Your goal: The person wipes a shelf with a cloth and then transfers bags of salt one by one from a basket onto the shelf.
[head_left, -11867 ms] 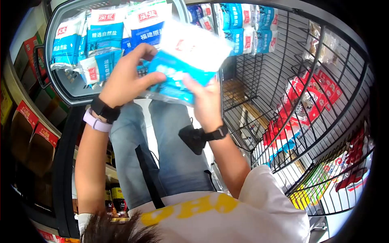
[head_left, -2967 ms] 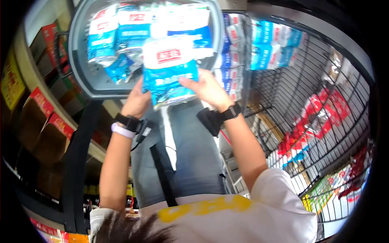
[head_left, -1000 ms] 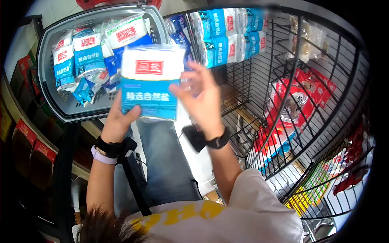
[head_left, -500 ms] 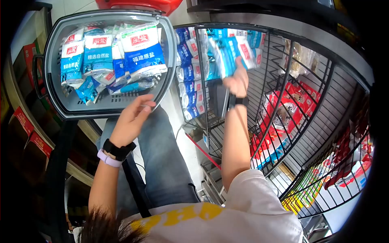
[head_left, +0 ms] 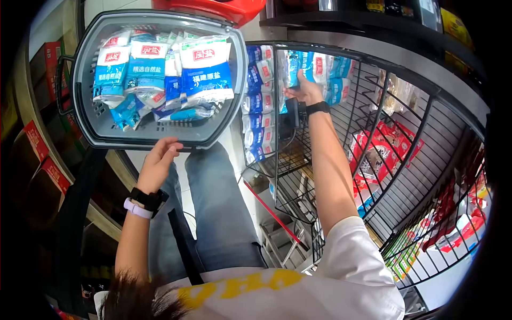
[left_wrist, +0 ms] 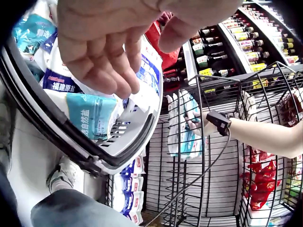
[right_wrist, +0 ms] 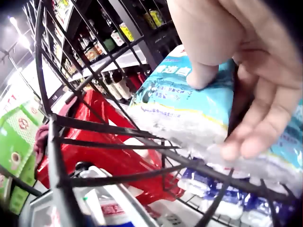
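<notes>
In the head view my right hand [head_left: 309, 93] is inside the black wire rack [head_left: 277, 122], at the stacked salt bags. The right wrist view has it pinching a blue-and-white bag of salt [right_wrist: 165, 94], thumb on the printed face and fingers along the side, close beside another blue bag [right_wrist: 289, 142]. My left hand [head_left: 157, 165] holds nothing, its fingers loosely bent at the front rim of the grey basket [head_left: 160, 143]. Several salt bags [head_left: 146, 66] lie in that basket, with a dark-blue-labelled one [head_left: 206, 72] on top at the right.
Dark-blue salt bags [head_left: 260, 120] form a column at the rack's left side. Red packets [head_left: 378, 152] and clear packets [head_left: 392, 90] sit farther right in the rack. A red object [head_left: 213, 8] stands behind the basket. Shelves with price tags [head_left: 36, 140] line the left.
My right hand has carried the salt bag from over the basket rightward into the rack, onto the stacks. My left hand has let go of the bag and drawn back below the basket rim.
</notes>
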{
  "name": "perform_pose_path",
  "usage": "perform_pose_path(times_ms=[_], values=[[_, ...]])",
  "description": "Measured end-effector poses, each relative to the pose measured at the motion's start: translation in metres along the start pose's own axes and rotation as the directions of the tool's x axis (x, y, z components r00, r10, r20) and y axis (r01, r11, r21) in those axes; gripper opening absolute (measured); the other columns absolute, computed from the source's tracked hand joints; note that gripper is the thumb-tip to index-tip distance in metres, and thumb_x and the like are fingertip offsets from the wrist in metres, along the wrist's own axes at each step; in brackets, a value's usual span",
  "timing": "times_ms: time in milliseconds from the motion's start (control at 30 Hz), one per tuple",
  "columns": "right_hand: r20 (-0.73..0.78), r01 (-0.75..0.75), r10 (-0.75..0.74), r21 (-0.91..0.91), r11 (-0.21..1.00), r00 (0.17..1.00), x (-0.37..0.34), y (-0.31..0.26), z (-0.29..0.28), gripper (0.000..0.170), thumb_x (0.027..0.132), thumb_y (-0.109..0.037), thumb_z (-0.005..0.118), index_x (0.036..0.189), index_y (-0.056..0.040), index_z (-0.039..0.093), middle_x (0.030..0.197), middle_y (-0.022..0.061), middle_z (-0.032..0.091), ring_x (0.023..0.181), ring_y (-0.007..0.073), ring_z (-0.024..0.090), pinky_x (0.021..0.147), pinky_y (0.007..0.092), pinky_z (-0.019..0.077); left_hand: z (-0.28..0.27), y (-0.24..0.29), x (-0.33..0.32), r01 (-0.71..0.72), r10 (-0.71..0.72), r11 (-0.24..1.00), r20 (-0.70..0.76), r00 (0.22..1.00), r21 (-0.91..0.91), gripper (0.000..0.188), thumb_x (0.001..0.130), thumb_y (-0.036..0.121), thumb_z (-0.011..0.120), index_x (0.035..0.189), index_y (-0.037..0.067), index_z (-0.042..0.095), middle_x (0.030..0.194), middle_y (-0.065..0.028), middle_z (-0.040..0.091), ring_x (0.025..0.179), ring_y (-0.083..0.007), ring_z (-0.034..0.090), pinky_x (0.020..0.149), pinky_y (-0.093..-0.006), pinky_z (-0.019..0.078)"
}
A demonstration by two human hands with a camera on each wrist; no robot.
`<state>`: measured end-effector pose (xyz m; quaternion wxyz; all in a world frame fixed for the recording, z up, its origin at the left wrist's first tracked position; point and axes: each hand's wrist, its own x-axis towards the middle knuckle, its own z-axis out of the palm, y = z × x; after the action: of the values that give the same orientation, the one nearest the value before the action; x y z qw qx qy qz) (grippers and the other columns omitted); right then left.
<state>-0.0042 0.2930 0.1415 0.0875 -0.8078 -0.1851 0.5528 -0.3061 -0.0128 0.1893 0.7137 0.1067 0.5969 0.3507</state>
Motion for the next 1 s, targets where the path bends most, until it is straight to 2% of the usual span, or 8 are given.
perform_pose_path(times_ms=[133,367,467,533,567,767,967,1000], values=[[-0.080,-0.051,0.027,-0.307,0.950,0.996,-0.001,-0.007,0.000,0.056,0.084,-0.056,0.046,0.105,-0.0037,0.049,0.064,0.0146,0.061,0.049,0.0231,0.059,0.043,0.0323,0.0473,0.009,-0.013,0.011,-0.097,0.102,0.989,-0.041,0.994,0.108,0.028,0.089,0.016,0.048,0.112,0.000,0.049,0.100,-0.0098,0.061,0.089,-0.0152,0.056,0.080,-0.0276,0.0426],[-0.125,0.262,-0.280,-0.142,0.954,0.952,-0.058,0.024,0.006,0.031,0.084,-0.024,0.053,0.107,-0.0063,0.043,0.085,0.0125,0.058,0.059,0.0246,0.060,0.044,0.0331,0.0483,0.008,0.009,-0.006,-0.131,0.180,0.932,-0.118,0.977,0.337,0.021,0.082,0.008,0.053,0.102,0.002,0.056,0.071,-0.0071,0.062,0.068,-0.0150,0.060,0.062,-0.0256,0.0464],[-0.241,0.577,-0.721,-0.461,0.674,0.650,-0.088,0.053,0.008,0.026,0.077,-0.015,0.057,0.097,0.0002,0.050,0.080,0.0131,0.057,0.065,0.0229,0.057,0.059,0.0315,0.0452,-0.011,0.010,-0.018,-0.036,0.119,0.916,-0.185,0.976,0.400,0.019,0.081,0.003,0.048,0.097,0.003,0.059,0.061,-0.0081,0.061,0.062,-0.0195,0.061,0.060,-0.0289,0.0461],[0.037,0.678,-0.901,-0.671,0.299,0.433,-0.167,0.053,0.018,0.027,0.076,-0.012,0.057,0.099,0.0005,0.051,0.084,0.0164,0.057,0.069,0.0251,0.055,0.067,0.0340,0.0439,-0.027,0.008,-0.031,-0.154,0.278,0.851,-0.182,0.943,0.502,0.025,0.079,-0.001,0.044,0.098,0.003,0.059,0.069,-0.0115,0.063,0.068,-0.0246,0.062,0.064,-0.0330,0.0475],[0.100,0.694,-0.838,-0.617,0.371,0.536,-0.179,0.061,0.017,0.028,0.076,-0.010,0.057,0.101,0.0002,0.050,0.089,0.0168,0.056,0.069,0.0264,0.054,0.066,0.0348,0.0440,-0.033,0.003,-0.037,-0.189,0.331,0.833,-0.195,0.923,0.520,0.030,0.076,-0.003,0.041,0.098,0.004,0.059,0.080,-0.0137,0.065,0.077,-0.0277,0.062,0.070,-0.0356,0.0480],[0.498,0.854,-0.768,-0.506,0.120,0.403,-0.287,0.054,0.020,0.035,0.076,-0.008,0.056,0.110,-0.0059,0.048,0.122,0.0175,0.042,0.092,0.0326,0.055,0.080,0.0359,0.0455,-0.066,-0.022,-0.076,-0.083,0.364,0.818,-0.401,0.840,0.569,0.020,0.080,0.011,0.047,0.096,0.007,0.059,0.091,-0.0177,0.062,0.087,-0.0359,0.058,0.077,-0.0416,0.0459],[0.635,0.870,-0.723,-0.483,-0.098,0.272,-0.272,0.042,0.004,0.029,0.074,-0.009,0.058,0.101,-0.0018,0.053,0.106,0.0155,0.049,0.080,0.0282,0.056,0.069,0.0340,0.0463,-0.083,-0.069,-0.122,0.160,0.242,0.819,-0.584,0.775,0.552,0.023,0.080,0.021,0.047,0.093,0.007,0.061,0.090,-0.0203,0.061,0.087,-0.0378,0.057,0.077,-0.0438,0.0453],[0.665,0.873,-0.650,-0.487,-0.005,0.367,-0.285,0.032,0.008,0.028,0.075,-0.013,0.055,0.101,-0.0031,0.055,0.117,0.0210,0.046,0.098,0.0372,0.051,0.083,0.0383,0.0430,-0.077,-0.065,-0.140,0.158,0.254,0.831,-0.617,0.745,0.533,0.023,0.080,0.020,0.046,0.091,0.007,0.062,0.090,-0.0204,0.060,0.087,-0.0375,0.057,0.076,-0.0435,0.0455]])
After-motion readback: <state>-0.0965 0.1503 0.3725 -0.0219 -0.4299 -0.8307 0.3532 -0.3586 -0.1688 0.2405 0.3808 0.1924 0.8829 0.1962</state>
